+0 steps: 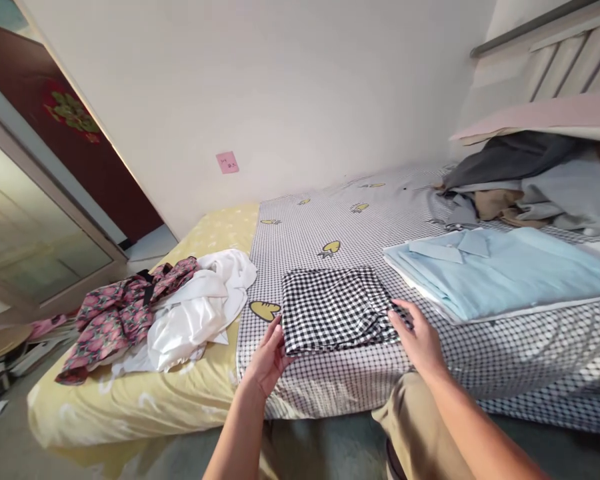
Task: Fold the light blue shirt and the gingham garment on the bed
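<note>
A black-and-white gingham garment (330, 307), folded into a flat rectangle, lies near the front edge of the bed. My left hand (270, 360) grips its left edge close to the front corner, the fingers partly hidden by the cloth. At the opposite side, my right hand (420, 337) has the right edge between thumb and fingers. The cloth is slightly rumpled near my right hand. What kind of garment it is cannot be made out.
A folded light-blue collared shirt (505, 273) lies on the right. Crumpled white cloth (200, 313) and a pink patterned garment (115, 307) lie left, on the yellow bedding (180, 407). Grey and brown clothes (525, 177) are heaped at the back right, by the wall (300, 87).
</note>
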`<state>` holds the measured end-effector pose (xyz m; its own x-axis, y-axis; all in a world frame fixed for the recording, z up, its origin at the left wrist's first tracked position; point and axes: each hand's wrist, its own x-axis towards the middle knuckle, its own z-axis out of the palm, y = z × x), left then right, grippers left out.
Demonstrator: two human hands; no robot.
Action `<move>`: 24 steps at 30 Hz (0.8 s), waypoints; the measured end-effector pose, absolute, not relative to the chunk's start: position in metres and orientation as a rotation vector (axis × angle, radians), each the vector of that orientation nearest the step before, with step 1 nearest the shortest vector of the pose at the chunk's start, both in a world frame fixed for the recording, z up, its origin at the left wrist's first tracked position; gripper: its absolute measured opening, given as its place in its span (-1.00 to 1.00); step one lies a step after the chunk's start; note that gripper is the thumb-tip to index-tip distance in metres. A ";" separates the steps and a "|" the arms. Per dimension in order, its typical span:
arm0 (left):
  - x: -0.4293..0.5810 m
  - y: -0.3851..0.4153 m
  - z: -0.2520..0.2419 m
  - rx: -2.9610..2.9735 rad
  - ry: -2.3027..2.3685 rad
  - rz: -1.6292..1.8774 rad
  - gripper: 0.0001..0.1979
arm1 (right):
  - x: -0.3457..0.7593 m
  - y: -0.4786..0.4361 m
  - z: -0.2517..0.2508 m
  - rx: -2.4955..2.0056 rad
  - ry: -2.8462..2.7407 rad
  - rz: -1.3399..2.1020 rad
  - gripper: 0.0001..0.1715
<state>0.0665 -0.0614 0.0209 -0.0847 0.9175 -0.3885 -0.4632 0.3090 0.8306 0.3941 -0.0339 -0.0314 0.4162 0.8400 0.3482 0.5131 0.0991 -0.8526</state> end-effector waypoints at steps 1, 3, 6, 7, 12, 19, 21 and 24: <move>0.068 -0.067 0.018 0.515 1.122 1.237 -0.49 | 0.395 -0.035 -0.031 -1.534 -1.229 0.375 -0.37; 0.074 -0.080 0.009 0.502 1.092 1.255 -0.38 | 0.394 -0.038 -0.029 -1.480 -1.199 0.454 -0.39; 0.083 -0.102 -0.006 0.506 1.015 1.373 -0.27 | 0.393 -0.046 -0.025 -1.349 -1.131 0.701 -0.32; 0.086 -0.109 -0.011 0.523 0.994 1.416 -0.22 | 0.393 -0.049 -0.024 -1.307 -1.124 0.761 -0.29; 0.101 -0.119 -0.019 0.669 1.137 1.515 -0.11 | 0.398 -0.061 -0.026 -1.247 -1.351 0.864 -0.19; 0.109 -0.087 -0.001 0.845 1.523 1.445 -0.54 | 0.389 -0.061 -0.029 -1.317 -1.319 0.852 -0.22; 0.108 -0.084 0.000 0.843 1.566 1.455 -0.55 | 0.385 -0.060 -0.027 -1.347 -1.288 0.819 -0.27; 0.106 -0.084 -0.002 0.805 1.600 1.453 -0.58 | 0.383 -0.059 -0.024 -1.329 -1.205 0.818 -0.30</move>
